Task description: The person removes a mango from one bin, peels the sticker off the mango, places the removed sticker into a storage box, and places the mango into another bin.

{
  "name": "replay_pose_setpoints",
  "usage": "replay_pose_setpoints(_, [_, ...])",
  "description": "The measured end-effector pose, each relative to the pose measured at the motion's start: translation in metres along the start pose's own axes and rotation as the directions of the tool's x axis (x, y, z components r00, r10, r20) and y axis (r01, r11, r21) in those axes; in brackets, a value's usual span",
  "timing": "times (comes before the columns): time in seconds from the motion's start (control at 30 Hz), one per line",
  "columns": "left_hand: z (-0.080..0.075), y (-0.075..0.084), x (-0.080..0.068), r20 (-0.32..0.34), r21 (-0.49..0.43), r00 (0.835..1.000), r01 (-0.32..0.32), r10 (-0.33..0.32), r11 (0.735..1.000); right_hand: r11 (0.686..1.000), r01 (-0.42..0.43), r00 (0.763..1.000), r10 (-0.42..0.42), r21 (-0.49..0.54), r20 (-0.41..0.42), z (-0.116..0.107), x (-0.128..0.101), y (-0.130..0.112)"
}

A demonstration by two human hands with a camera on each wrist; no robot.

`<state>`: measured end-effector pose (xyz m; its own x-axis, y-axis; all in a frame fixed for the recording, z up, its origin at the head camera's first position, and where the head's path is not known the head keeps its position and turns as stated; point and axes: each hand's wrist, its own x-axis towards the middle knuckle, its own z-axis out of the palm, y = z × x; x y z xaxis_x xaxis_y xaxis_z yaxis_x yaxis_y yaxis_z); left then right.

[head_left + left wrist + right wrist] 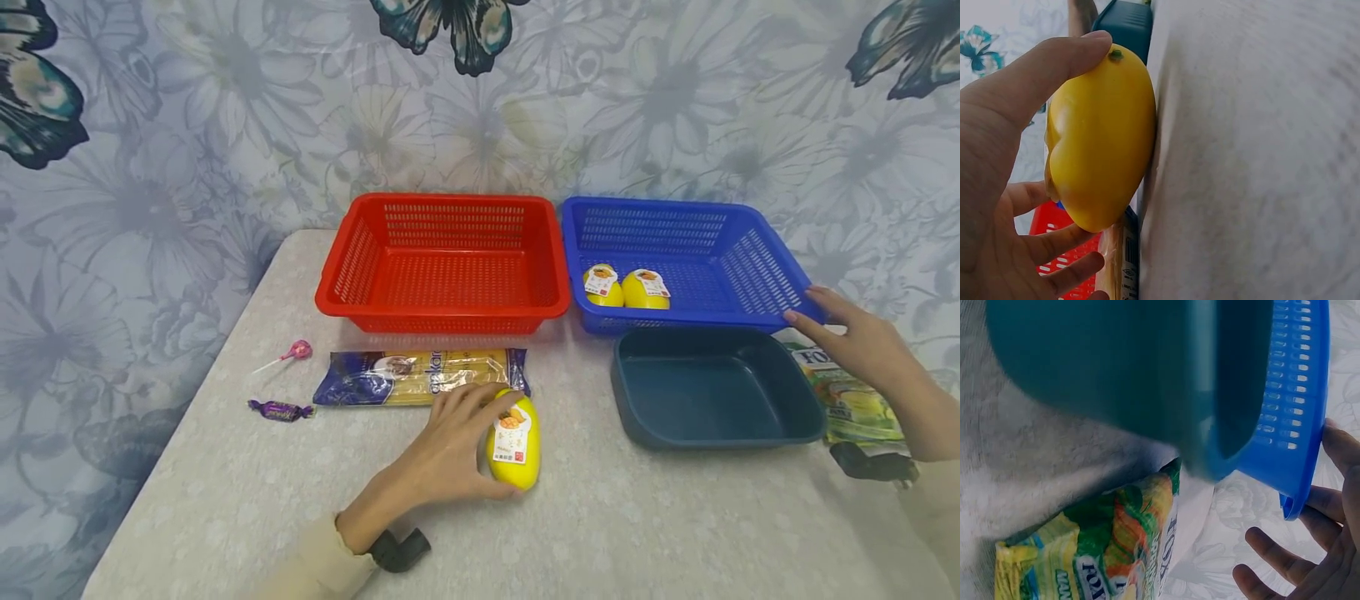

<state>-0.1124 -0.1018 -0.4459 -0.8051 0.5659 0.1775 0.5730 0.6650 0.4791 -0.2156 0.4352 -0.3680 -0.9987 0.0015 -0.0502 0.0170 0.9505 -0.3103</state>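
Note:
My left hand [457, 446] holds a yellow mango [525, 437] with a white fruit label, low over the table in front of the pasta packet [427, 375]. In the left wrist view, the thumb lies by the mango's green stem end and fingertips touch its other end. On the right, my right hand [862, 337] grips the near right corner of the blue basket [757, 250], thumb and fingers at its rim. Two more labelled yellow mangoes [646, 290] lie inside that basket, at its near left.
Left of the blue basket stands a red basket [450, 323]. A dark teal tub [720, 446] is in front of the blue one, with a green Fox's candy bag [1116, 544] to its right. A pink lollipop [300, 349] and a purple wrapped candy [281, 411] lie at left.

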Motion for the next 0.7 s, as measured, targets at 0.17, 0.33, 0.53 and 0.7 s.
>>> replay_pose_setpoints(0.17, [0.002,0.000,0.000,0.004,-0.003,1.000,-0.003,0.003,1.000,0.998,0.067,0.996,-0.067,-0.004,-0.054,-0.002,-0.002,-0.002])
replay_pose_setpoints(0.33, [0.004,0.001,-0.003,-0.004,-0.018,1.000,0.009,-0.009,1.000,0.987,0.158,0.969,-0.157,-0.009,-0.190,-0.006,-0.009,-0.022])
replay_pose_setpoints(0.53, [0.004,-0.001,-0.003,-0.044,-0.017,0.999,0.014,-0.015,1.000,0.949,0.311,0.882,-0.304,-0.041,-0.361,-0.009,-0.031,-0.078])
replay_pose_setpoints(0.7, [0.005,-0.003,-0.002,-0.042,-0.005,0.999,0.004,-0.004,1.000,0.887,0.458,0.807,-0.443,-0.058,-0.390,0.001,-0.046,-0.127])
